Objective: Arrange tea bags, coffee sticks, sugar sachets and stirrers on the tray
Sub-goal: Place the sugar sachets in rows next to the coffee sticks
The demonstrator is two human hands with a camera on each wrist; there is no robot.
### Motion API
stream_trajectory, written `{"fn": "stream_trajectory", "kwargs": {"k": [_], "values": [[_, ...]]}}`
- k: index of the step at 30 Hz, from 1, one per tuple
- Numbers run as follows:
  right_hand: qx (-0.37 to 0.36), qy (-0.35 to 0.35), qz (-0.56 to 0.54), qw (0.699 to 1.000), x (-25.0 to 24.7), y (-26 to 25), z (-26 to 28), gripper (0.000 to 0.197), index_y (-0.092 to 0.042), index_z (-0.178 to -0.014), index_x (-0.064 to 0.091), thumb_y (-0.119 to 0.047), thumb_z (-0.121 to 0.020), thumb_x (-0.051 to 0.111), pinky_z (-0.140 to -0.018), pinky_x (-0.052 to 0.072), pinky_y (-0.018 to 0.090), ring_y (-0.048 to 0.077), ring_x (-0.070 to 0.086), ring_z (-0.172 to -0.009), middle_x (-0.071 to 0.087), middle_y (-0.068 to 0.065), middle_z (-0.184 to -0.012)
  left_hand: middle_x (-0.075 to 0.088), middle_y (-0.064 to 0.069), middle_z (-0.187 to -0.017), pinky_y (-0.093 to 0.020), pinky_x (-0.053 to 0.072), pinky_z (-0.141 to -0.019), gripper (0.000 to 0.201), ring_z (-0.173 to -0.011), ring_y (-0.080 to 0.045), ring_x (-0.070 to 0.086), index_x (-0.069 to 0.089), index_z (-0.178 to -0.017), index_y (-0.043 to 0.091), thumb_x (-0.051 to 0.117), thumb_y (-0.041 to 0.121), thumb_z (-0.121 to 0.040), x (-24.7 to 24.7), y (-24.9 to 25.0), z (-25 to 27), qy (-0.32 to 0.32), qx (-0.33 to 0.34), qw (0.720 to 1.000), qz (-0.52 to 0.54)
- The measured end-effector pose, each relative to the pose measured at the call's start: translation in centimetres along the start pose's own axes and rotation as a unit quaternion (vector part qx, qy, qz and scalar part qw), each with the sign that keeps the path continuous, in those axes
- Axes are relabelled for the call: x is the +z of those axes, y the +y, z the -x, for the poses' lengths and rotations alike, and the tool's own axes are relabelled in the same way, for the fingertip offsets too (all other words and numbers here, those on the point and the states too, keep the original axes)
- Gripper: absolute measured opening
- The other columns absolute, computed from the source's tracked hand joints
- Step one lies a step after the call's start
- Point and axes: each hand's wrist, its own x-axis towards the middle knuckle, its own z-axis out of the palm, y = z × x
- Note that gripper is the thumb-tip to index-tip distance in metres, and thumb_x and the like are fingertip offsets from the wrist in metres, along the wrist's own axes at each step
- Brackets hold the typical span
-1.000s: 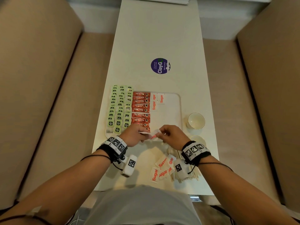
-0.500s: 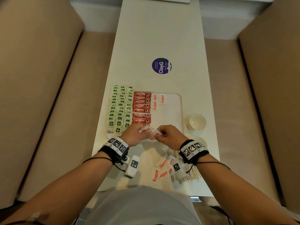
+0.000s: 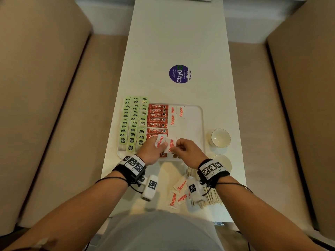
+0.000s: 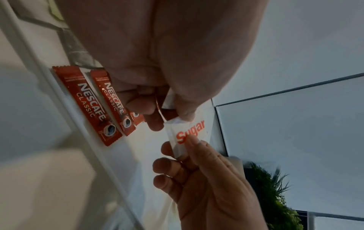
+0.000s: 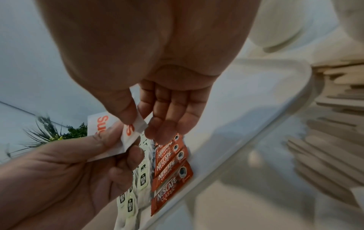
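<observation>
Over the near edge of the white tray [image 3: 200,122], my left hand [image 3: 162,144] pinches a sugar sachet [image 3: 159,141]. My right hand [image 3: 175,146] pinches a second sugar sachet [image 3: 170,144] right beside it, and the two sachets touch. In the left wrist view, the right thumb lies on that sachet [image 4: 189,130] just below my left hand [image 4: 169,115]. My right hand [image 5: 139,123] nips its corner in the right wrist view. Green tea bags [image 3: 134,124] fill the tray's left side, red coffee sticks [image 3: 157,118] lie next to them, and two sugar sachets [image 3: 176,114] lie at the far middle.
Loose sugar sachets [image 3: 176,195] and a pile of wooden stirrers [image 3: 210,196] lie on the table under my right wrist. Two white cups [image 3: 220,137] [image 3: 223,161] stand right of the tray. A purple sticker [image 3: 179,74] is farther up the table.
Both hands stay together over the tray's near edge. The sachets between them have come apart into two, one in each hand, and stand more upright.
</observation>
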Motion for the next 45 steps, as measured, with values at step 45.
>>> {"fn": "stream_trajectory", "kwargs": {"k": [45], "values": [[0.150,0.174,0.153,0.961,-5.3,1.6,-12.9,0.024,-0.017,-0.093,0.074,-0.035,-0.100,0.060,-0.074,0.048,0.029,0.022,0.065,-0.083,0.071,-0.001,-0.089,0.076,-0.005,-0.091,-0.022,0.050,-0.055,0.039,-0.064,-0.016,0.068,0.048,-0.136,0.027,0.049,0.012,-0.100,0.7,3.9,-12.6,-0.022,-0.063,0.998,0.007]]}}
